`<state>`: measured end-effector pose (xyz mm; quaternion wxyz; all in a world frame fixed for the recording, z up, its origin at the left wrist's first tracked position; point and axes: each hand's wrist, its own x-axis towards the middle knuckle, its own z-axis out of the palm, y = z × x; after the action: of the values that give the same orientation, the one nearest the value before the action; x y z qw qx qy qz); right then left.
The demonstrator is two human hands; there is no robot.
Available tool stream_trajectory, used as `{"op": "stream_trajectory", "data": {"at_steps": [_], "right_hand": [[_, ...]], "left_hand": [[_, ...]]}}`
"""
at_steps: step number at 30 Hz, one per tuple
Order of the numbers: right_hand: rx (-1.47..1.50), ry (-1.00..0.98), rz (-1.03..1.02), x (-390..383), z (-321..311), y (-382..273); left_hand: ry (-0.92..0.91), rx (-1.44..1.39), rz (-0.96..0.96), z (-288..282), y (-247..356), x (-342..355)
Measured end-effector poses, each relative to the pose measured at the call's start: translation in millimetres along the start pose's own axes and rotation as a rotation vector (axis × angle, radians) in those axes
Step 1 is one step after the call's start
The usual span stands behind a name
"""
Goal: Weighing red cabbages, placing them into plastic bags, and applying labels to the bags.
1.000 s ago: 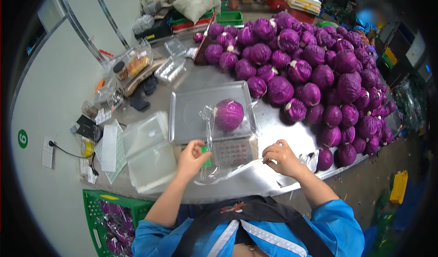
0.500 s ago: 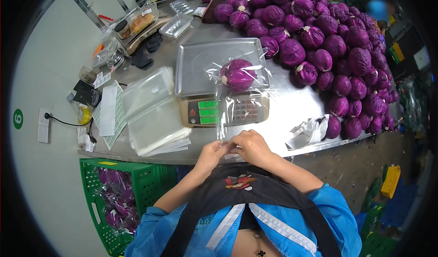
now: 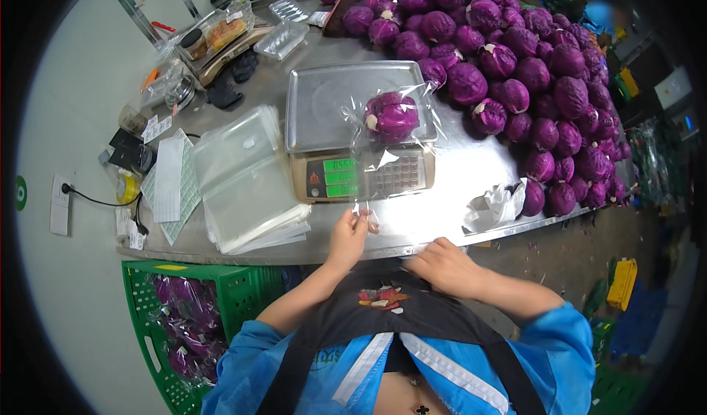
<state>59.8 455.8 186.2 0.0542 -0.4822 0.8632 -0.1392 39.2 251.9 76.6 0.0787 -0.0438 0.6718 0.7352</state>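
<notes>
- Pinching the clear plastic bag (image 3: 387, 159) before the steel-topped beige scale (image 3: 320, 109), our left hand (image 3: 347, 238) presumably controls its end.
- Scale supports the bagged, round purple cabbage (image 3: 398, 117).
- Before scale, our right hand (image 3: 445, 268) curls; contents undeterminable.

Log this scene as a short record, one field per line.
Left hand: pinching a clear bag at its near end
Right hand: near the black apron, apart from the bag
Scale: purple cabbage in the bag on top, green display lit
Left of it: stacked clear sleeves
Right side: cabbage pile, crumpled white sheet
Lower left: green crate of bagged cabbages
</notes>
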Motion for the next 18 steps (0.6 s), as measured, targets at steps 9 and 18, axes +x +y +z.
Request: {"op": "stream_trajectory", "data": {"at_steps": [9, 18], "right_hand": [[0.136, -0.591, 0.878, -180, 52, 62], [-0.113, 0.334, -0.142, 42, 12, 172]], "left_hand": [[0.342, 0.764, 0.377, -73, -37, -20], [-0.208, 1.099, 1.019, -28, 39, 95]]}}
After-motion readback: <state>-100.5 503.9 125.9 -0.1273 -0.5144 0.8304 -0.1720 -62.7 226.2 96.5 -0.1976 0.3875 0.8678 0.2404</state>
